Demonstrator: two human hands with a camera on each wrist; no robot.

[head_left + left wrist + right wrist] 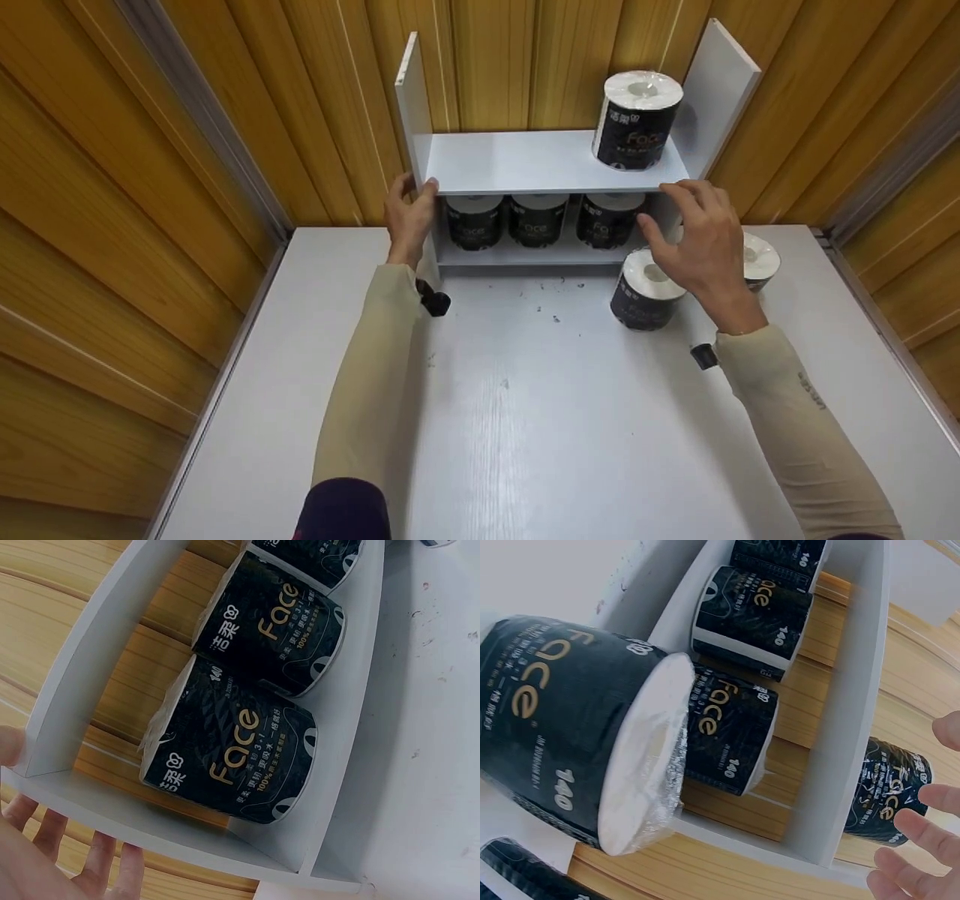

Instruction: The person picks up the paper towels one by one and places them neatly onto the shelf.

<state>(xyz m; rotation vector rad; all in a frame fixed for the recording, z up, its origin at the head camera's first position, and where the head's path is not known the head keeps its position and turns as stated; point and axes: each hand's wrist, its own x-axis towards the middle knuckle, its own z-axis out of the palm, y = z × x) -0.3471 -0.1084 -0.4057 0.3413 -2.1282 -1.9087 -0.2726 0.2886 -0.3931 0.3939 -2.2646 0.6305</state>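
My left hand (411, 217) grips the left side panel of a white two-tier shelf (517, 161), thumb by the upper board and fingers along the panel's outer face. At the shelf's right end my right hand (701, 236) is raised, fingers spread and holding nothing; contact with the board's edge is hard to tell. On the upper board stands a toilet paper roll (637, 131) in black-and-white wrapping. Three matching rolls (240, 742) line the lower tier. One more roll (646, 300) stands on the table below my right hand, which partly hides another roll (761, 259).
The white table (510, 420) carries small dark specks in front of the shelf. Yellow wood-grain panels (495, 67) rise behind the shelf and at both sides. Upright side boards (716, 97) extend above the upper tier.
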